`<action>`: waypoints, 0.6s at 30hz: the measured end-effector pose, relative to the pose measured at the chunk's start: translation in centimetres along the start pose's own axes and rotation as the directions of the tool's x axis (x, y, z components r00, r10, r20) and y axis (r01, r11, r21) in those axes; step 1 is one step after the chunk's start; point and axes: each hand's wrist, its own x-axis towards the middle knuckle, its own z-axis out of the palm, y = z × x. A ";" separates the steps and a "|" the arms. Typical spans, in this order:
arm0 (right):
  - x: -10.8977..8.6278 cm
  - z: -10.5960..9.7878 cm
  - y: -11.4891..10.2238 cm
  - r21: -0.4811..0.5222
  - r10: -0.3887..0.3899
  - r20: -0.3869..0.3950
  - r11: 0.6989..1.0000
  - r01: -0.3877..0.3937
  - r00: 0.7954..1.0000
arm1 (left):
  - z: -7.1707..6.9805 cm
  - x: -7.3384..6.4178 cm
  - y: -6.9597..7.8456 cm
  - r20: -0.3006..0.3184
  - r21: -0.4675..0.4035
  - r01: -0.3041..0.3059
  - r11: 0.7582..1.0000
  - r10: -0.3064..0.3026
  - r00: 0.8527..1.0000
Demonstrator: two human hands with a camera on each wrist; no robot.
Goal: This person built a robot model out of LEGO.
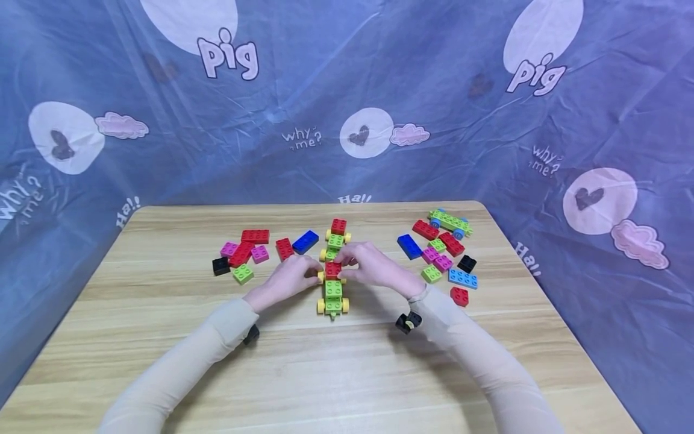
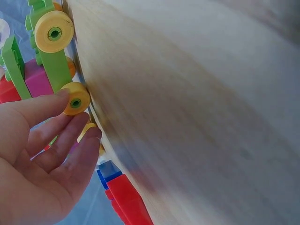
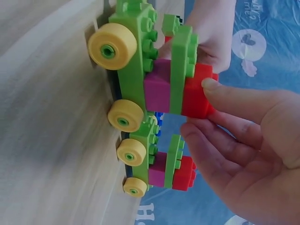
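Two toy cars with green bases and yellow wheels stand in line mid-table. On the near car [image 1: 333, 306], a magenta brick [image 3: 157, 89], a green piece [image 3: 179, 65] and a red brick [image 3: 194, 96] are stacked over one end. My right hand [image 1: 374, 265] pinches that red brick, thumb on one side and fingertips at the other. From the left, my left hand [image 1: 290, 278] holds a yellow wheel [image 2: 77, 104] of the near car between thumb and fingers. Beyond stands the far car [image 1: 335, 241], with a similar stack topped by a red brick [image 1: 338, 225].
Loose red, magenta, lime and black bricks [image 1: 221, 266] lie left of the cars, with a blue brick [image 1: 306, 242] closer in. More bricks, including a light blue one [image 1: 463, 278], lie at right. A green car base with blue wheels [image 1: 451, 222] stands at the back right corner.
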 end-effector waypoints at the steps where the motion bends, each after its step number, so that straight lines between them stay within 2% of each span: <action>1: 0.1 -0.1 0.0 0.009 0.016 0.009 1.000 -0.016 1.000 | 0.0 0.0 0.0 -0.001 -0.002 0.000 1.000 0.000 1.000; 6: 0.2 -0.3 -0.2 0.040 0.076 0.042 0.996 -0.078 0.996 | 0.0 0.0 0.0 0.001 -0.005 0.003 1.000 -0.003 1.000; 18: 0.0 0.0 0.0 0.045 0.063 0.010 0.997 -0.064 0.998 | -0.1 -0.1 0.1 0.005 -0.006 0.007 1.000 -0.007 1.000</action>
